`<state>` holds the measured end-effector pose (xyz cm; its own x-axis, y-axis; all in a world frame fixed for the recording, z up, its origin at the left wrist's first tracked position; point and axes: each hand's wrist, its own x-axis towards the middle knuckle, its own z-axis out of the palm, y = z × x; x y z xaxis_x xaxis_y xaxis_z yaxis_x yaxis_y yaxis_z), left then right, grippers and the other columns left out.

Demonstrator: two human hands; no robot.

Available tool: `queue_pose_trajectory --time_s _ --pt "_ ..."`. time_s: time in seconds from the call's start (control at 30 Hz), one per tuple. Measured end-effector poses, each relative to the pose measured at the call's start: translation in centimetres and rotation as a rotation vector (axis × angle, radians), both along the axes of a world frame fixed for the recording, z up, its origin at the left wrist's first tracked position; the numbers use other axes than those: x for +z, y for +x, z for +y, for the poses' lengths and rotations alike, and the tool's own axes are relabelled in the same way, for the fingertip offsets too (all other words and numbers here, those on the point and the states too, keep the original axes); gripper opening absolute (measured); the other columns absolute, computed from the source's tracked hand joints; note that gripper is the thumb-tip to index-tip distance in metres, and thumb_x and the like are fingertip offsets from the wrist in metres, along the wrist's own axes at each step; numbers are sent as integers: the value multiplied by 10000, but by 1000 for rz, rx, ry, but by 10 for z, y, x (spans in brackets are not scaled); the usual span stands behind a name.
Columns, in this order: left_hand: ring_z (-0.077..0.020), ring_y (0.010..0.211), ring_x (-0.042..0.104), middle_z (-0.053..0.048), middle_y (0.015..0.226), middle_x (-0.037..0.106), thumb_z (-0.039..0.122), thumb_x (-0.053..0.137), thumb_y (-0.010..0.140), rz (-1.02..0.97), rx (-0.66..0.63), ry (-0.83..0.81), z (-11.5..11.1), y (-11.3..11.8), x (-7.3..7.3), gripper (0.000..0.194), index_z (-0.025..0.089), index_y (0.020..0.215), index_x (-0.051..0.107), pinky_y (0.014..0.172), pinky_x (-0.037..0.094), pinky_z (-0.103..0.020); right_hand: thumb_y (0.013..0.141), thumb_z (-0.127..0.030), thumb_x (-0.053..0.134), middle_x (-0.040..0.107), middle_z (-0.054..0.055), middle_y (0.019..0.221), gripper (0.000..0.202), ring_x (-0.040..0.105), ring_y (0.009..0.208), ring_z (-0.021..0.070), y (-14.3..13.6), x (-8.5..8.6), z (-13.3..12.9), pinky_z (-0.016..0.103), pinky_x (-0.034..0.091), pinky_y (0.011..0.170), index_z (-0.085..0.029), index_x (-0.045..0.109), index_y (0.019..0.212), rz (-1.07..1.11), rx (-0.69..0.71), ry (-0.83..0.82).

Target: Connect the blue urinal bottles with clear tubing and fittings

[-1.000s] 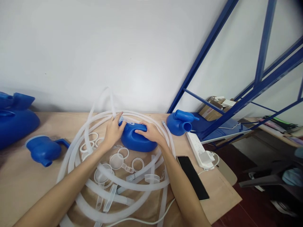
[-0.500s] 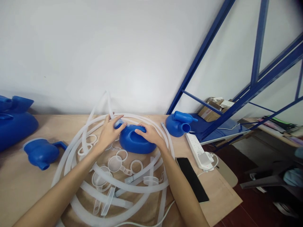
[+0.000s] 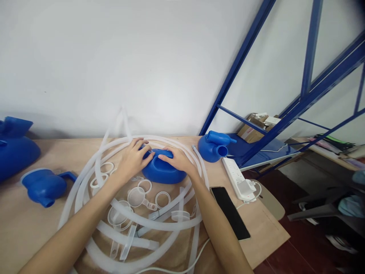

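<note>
A blue plastic container point(image 3: 164, 171) with a moulded handle lies on the wooden table inside loops of translucent hose point(image 3: 159, 224). My left hand point(image 3: 134, 158) is wrapped over its left end, where the neck is mostly hidden by the fingers. On the upper right part of the container, my right hand point(image 3: 177, 159) grips around the handle. Translucent lids with straps point(image 3: 136, 196) and white rings point(image 3: 162, 199) are scattered nearer me, within the hose loops.
Blue containers stand at far left point(image 3: 17, 152), near left point(image 3: 45, 186) and back right point(image 3: 212, 148). A power strip point(image 3: 235, 175) and black phone point(image 3: 230, 213) lie at right, beside a blue metal rack point(image 3: 239, 64).
My left hand has closed further over the container's neck end, covering the pale collar seen before. The view has shifted slightly. My right hand keeps its hold.
</note>
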<state>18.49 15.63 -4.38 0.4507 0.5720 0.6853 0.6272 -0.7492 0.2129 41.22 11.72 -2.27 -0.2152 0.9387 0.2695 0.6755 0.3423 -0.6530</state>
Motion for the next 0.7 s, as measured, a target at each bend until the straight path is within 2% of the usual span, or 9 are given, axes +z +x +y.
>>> queue_pose_trajectory --time_s 0.3,0.47,0.7 --pt "-338 1243 557 -171 1205 666 326 461 1040 19 -16 38 7 -2 -2 300 183 1007 722 1081 512 -547 937 -597 664 772 58 1161 424 707 1106 263 2 -4 3 382 497 986 -235 724 1148 -13 6 19" --pt "-341 1255 554 -182 1314 623 301 466 1033 63 -19 61 8 -5 -1 272 186 978 706 1078 512 -546 937 -588 670 772 53 1163 418 709 1094 254 1 -2 0 376 496 991 -239 726 1161 -26 -8 19" --pt "-327 1223 550 -152 1200 665 342 456 1035 42 -118 -19 10 -11 7 310 200 929 711 1079 517 -555 949 -548 673 775 55 1180 391 711 1100 251 1 3 -3 379 498 1010 -236 729 1180 -12 29 3"
